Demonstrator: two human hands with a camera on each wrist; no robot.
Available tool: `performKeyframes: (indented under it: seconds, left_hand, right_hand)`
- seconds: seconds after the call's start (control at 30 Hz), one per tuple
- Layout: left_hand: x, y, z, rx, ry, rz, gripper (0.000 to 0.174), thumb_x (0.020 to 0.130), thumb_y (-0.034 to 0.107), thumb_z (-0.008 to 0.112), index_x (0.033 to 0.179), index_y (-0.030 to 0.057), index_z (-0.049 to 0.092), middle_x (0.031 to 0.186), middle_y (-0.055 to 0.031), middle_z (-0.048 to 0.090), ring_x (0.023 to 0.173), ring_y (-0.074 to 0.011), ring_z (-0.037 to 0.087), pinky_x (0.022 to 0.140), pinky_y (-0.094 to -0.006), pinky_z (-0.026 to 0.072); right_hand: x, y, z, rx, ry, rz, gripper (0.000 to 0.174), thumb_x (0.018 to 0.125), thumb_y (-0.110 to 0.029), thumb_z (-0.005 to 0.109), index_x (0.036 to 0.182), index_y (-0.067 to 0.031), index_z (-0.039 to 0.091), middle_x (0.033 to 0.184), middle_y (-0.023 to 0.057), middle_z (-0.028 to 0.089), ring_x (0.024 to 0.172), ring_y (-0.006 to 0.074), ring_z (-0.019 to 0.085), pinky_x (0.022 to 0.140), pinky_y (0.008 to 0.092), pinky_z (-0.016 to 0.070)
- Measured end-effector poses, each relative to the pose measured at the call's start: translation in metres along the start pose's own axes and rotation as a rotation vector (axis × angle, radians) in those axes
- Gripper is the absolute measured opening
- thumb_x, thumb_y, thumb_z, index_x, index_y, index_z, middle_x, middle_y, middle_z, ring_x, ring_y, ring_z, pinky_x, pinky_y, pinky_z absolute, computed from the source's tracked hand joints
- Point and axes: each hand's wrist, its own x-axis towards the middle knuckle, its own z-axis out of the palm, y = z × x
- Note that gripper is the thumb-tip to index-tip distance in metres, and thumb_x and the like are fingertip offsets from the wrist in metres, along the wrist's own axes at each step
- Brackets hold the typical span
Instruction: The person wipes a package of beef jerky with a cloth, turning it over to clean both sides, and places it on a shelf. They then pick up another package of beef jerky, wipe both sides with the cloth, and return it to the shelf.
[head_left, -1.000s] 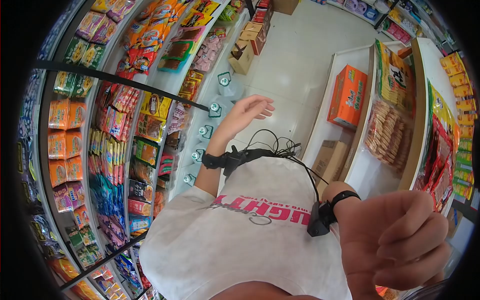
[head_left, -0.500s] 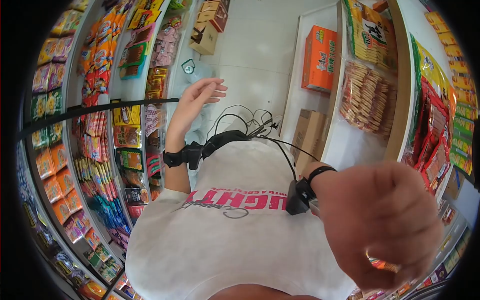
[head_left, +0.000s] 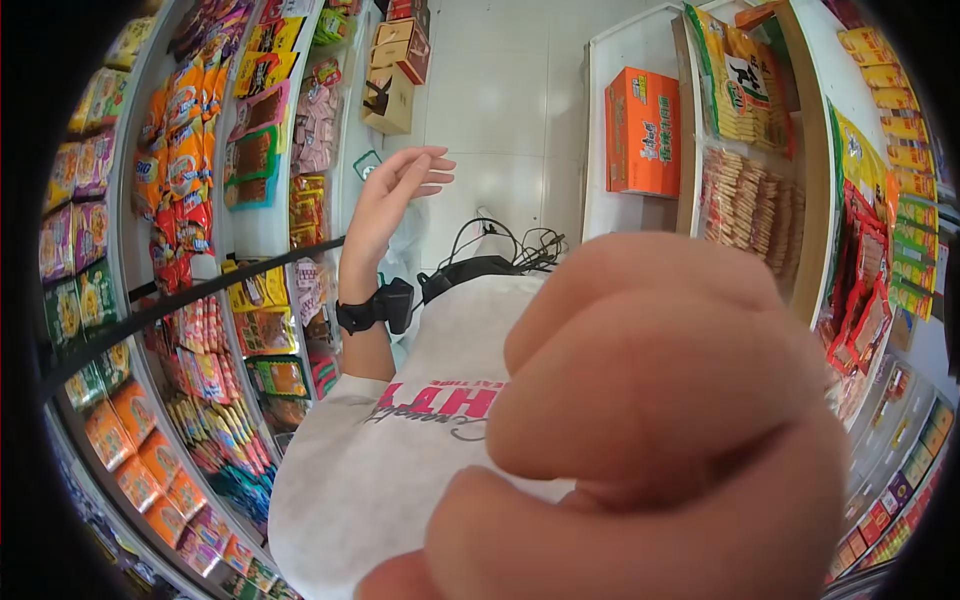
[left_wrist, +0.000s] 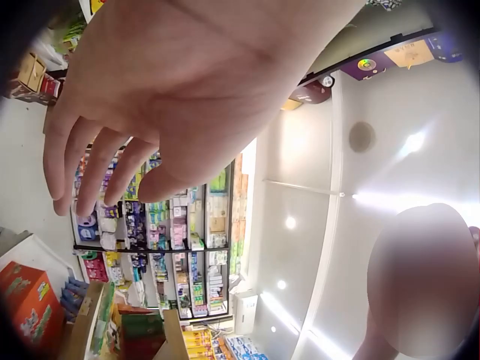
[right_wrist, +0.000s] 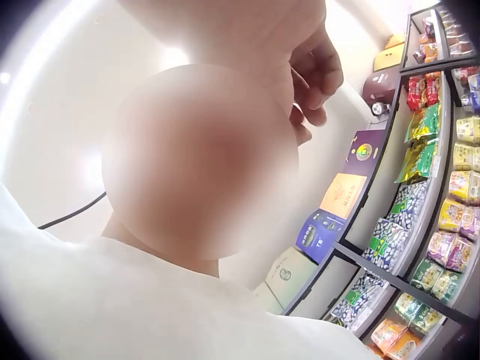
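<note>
My left hand (head_left: 392, 200) is held out in front of my body at the left, beside the snack shelves, with its fingers straight and nothing in them. In the left wrist view the left palm (left_wrist: 187, 82) fills the top, fingers pointing down. Raised close to the head camera, my right hand (head_left: 650, 390) looks large and blurred, covering much of the white shirt (head_left: 400, 490). Its fingers are curled, and no object shows in them. The right wrist view has the curled fingers (right_wrist: 319, 79) beside a blurred-out head. A black strap with a camera (head_left: 385, 308) circles the left wrist.
Shelves of bagged snacks (head_left: 185, 130) line the left side. At the right a shelf unit carries an orange carton (head_left: 642, 130) and bags of biscuits (head_left: 750, 200). Black cables (head_left: 510, 245) hang before my waist, over the tiled floor (head_left: 490, 110). Open cartons (head_left: 388, 100) stand by the left shelves.
My right hand has risen from the lower right toward the head camera and now looks much larger. The view has shifted; the left hand stays extended with straight fingers.
</note>
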Motion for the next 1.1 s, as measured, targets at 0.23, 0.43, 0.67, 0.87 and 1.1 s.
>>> performKeyframes:
  seconds: [0.23, 0.43, 0.67, 0.87, 1.1]
  left_hand:
    - [0.052, 0.002, -0.02, -0.025, -0.1, -0.068, 0.036, 0.104, 0.025, 0.051, 0.125, -0.0036, 0.06, 0.113, -0.0134, 0.069, 0.105, -0.0211, 0.067, 0.094, -0.0332, 0.0506]
    - [0.081, 0.026, 0.01, -0.009, -0.226, -0.002, 0.037, 0.105, 0.025, 0.05, 0.126, -0.004, 0.059, 0.115, -0.0138, 0.068, 0.105, -0.0207, 0.067, 0.093, -0.0324, 0.0513]
    - [0.117, 0.055, 0.076, 0.024, -0.305, 0.08, 0.038, 0.106, 0.028, 0.049, 0.127, -0.0028, 0.058, 0.115, -0.0138, 0.067, 0.106, -0.0224, 0.067, 0.091, -0.0329, 0.0516]
    - [0.13, 0.076, 0.127, 0.059, -0.377, 0.134, 0.038, 0.106, 0.027, 0.049, 0.127, -0.0035, 0.058, 0.114, -0.0151, 0.067, 0.105, -0.0239, 0.067, 0.092, -0.034, 0.0523]
    - [0.138, 0.069, 0.14, -0.018, -0.349, 0.131, 0.035, 0.107, 0.024, 0.047, 0.125, -0.0036, 0.058, 0.113, -0.0152, 0.067, 0.104, -0.025, 0.068, 0.092, -0.0352, 0.0532]
  right_hand:
    - [0.032, 0.03, 0.008, -0.223, 0.176, -0.06, 0.014, 0.073, -0.007, 0.073, 0.085, -0.0074, 0.065, 0.082, 0.0049, 0.062, 0.062, 0.0186, 0.057, 0.051, 0.0301, 0.0428]
    - [0.016, 0.032, -0.069, -0.453, 0.304, -0.186, 0.015, 0.073, -0.006, 0.074, 0.086, -0.0075, 0.065, 0.084, 0.0044, 0.063, 0.064, 0.0193, 0.06, 0.051, 0.0308, 0.0458]
    - [-0.078, 0.004, -0.237, -0.927, 0.638, 0.467, 0.015, 0.088, -0.006, 0.069, 0.102, -0.0011, 0.065, 0.087, 0.0026, 0.068, 0.079, 0.0084, 0.062, 0.074, 0.0254, 0.0508]
    - [-0.211, 0.013, -0.47, -1.602, 0.799, 0.763, 0.038, 0.088, -0.031, 0.061, 0.105, 0.001, 0.072, 0.117, 0.0269, 0.064, 0.116, 0.0372, 0.059, 0.102, 0.0485, 0.0446]
    - [-0.237, 0.041, -0.534, -1.745, 0.794, 1.439, 0.049, 0.088, -0.034, 0.055, 0.124, -0.0044, 0.067, 0.157, 0.0219, 0.031, 0.148, 0.0348, 0.025, 0.118, 0.0613, 0.0176]
